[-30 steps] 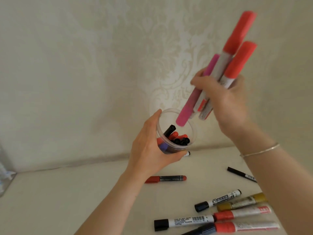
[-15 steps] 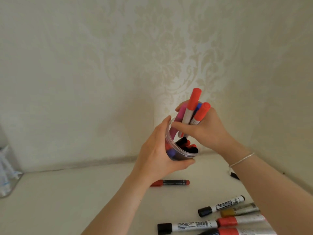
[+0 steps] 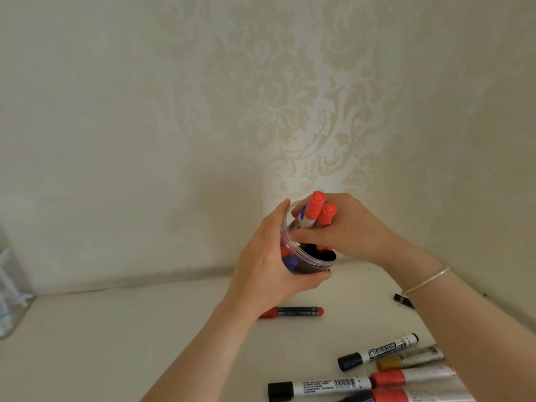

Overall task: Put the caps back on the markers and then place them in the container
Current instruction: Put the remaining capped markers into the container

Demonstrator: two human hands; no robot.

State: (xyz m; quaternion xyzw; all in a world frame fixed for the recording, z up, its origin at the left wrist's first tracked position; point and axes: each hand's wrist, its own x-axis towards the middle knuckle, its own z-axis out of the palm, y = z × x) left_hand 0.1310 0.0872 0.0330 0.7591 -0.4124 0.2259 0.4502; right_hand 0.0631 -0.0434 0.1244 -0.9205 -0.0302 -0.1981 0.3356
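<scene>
soft, dim daylight; wide-angle bending at edges, slight blur throughout.

Container: clear round plastic jar point(image 3: 293, 264), raised off the table, tilted, with capped markers inside.
Entering markers: two white-barrelled markers with orange-red caps point(image 3: 322, 211), caps up, in the jar mouth.
Loose markers: red-ended dark marker point(image 3: 293, 311) lying centre; black-capped white markers point(image 3: 377, 352) lying near right.

Left hand point(image 3: 269, 265) grips clear container point(image 3: 293, 256), raised off table point(image 3: 116, 343). Right hand point(image 3: 345, 230) holds red-capped markers point(image 3: 322, 211) upright in its mouth. Red-ended marker point(image 3: 293, 311) lies below; five more markers point(image 3: 377, 372) lie near right
</scene>
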